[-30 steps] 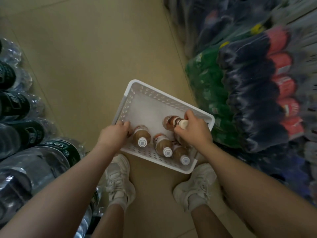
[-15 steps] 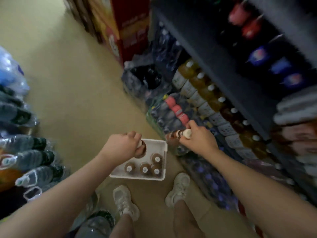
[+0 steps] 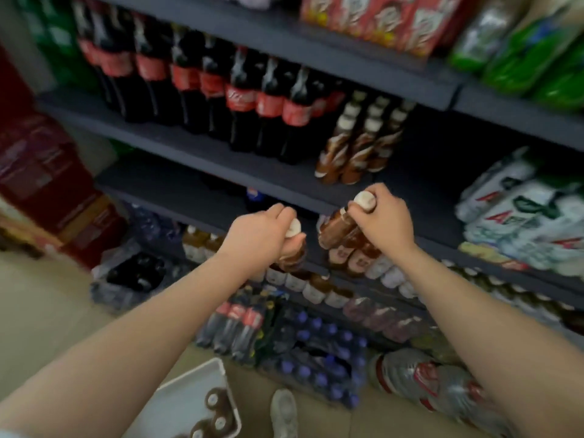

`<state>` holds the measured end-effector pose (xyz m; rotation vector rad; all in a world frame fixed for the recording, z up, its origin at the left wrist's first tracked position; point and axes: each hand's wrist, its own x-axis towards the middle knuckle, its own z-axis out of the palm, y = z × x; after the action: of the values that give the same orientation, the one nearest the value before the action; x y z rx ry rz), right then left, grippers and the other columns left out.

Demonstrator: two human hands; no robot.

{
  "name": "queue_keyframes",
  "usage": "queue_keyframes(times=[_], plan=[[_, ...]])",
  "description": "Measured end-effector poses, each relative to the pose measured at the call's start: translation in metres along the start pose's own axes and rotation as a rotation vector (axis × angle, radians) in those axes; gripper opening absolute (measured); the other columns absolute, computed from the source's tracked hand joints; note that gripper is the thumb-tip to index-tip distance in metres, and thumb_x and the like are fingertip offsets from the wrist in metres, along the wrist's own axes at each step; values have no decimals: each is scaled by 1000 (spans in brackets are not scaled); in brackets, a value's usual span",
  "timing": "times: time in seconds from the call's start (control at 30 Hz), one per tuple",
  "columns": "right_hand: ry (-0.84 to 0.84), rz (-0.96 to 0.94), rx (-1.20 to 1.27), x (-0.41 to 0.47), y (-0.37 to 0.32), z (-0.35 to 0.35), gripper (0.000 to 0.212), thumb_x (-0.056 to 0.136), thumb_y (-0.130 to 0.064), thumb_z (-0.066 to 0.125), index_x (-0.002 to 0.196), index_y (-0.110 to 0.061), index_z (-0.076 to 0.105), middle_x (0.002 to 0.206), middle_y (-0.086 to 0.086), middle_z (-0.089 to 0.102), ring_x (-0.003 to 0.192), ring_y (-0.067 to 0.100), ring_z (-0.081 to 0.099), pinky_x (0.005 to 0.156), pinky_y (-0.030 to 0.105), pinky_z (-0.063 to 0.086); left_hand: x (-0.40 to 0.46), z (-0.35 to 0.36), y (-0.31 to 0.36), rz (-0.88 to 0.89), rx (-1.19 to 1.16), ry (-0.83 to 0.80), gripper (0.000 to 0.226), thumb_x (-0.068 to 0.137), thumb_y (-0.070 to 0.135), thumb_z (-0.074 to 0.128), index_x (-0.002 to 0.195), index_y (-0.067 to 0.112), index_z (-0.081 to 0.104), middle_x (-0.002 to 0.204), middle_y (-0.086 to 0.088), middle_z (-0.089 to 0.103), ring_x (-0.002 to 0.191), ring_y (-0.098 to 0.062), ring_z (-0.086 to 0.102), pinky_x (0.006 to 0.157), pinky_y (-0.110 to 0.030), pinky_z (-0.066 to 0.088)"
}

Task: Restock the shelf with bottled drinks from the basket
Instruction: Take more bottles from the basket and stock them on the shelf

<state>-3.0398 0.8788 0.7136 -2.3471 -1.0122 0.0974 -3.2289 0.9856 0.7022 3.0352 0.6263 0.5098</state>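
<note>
- Far left, dark red printed cardboard cartons are stacked on the floor; their print is too blurred to read.
- At the bottom edge a white plastic basket sits on the beige tiled floor, with several white-capped brown bottles left in it.
- Tall dark cola bottles with red wrap-around labels stand in a row on a dark grey shelf board; their white script is smeared.
- The left hand curls its fingers round the neck of a small brown plastic drink bottle with a round white cap, held in front of the shelf edge.
- The right hand grips the capped tops of a bunch of similar brown bottles; one cap shows above the fingers.
- Slim brown-and-cream bottles stand on the shelf just above the right hand.
- Right, shrink-wrapped packs of white-labelled bottles lie on a shelf; the lettering is unreadable.
</note>
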Motion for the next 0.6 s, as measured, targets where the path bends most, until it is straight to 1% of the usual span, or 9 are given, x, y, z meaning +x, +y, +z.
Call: queue_keyframes(times=[0.1,0.23,0.3,0.4,0.43,0.47,0.5,0.57,0.6], plan=[[90,35,23,33,22,-30,34,84,-38,61,105,-12,56,92,10,68,86,29,64,64,36,48,64,-3,32,-24,-95,13,46,91,45,44,113,6,54,107,-12,61,82,-35,63,54,-35,39],[145,-22,-71,84,43,-54,38,83,-39,61,106,-9,58,99,16,69,92,35,64,66,35,47,136,-1,60,-61,-124,22,44,93,42,43,118,7,48,116,-11,57,98,-34,59,64,-39,41],[153,-9,-64,112,52,-60,38,83,-39,60,105,-8,58,103,19,68,96,36,63,71,35,48,164,11,68,-30,-97,96,45,91,43,44,112,4,52,109,-14,61,89,-36,62,57,-36,36],[48,-6,-44,153,62,-56,36,85,-40,56,108,-12,58,111,15,67,104,33,62,82,37,50,191,23,69,52,-115,202,46,79,42,44,83,0,63,73,-16,67,51,-35,63,42,-23,27],[3,-11,-55,165,65,-53,35,86,-40,55,108,-13,58,113,14,66,105,32,61,83,36,49,199,28,68,52,-126,212,45,78,40,46,81,-1,64,70,-17,66,48,-36,62,42,-22,27],[-41,-16,-70,175,68,-48,34,87,-40,55,108,-13,57,114,13,65,105,31,61,83,35,48,207,34,68,42,-144,201,44,80,39,48,86,-2,64,75,-19,67,54,-37,64,43,-24,29],[-77,-18,-73,184,71,-43,32,88,-38,54,108,-13,57,114,13,65,106,31,60,83,34,47,215,39,69,4,-145,177,44,85,39,48,96,-2,61,88,-20,67,67,-38,66,46,-28,31],[-105,-10,-39,201,78,-35,31,91,-33,53,112,-11,57,117,13,63,109,30,58,87,34,46,229,52,72,-110,-138,82,46,94,39,43,120,1,49,119,-18,57,97,-38,61,59,-35,35],[-108,3,-8,207,80,-33,32,92,-32,52,115,-11,56,120,13,62,112,29,57,90,34,45,233,57,73,-165,-179,25,47,95,38,41,127,3,44,127,-16,51,105,-37,57,64,-36,38]])
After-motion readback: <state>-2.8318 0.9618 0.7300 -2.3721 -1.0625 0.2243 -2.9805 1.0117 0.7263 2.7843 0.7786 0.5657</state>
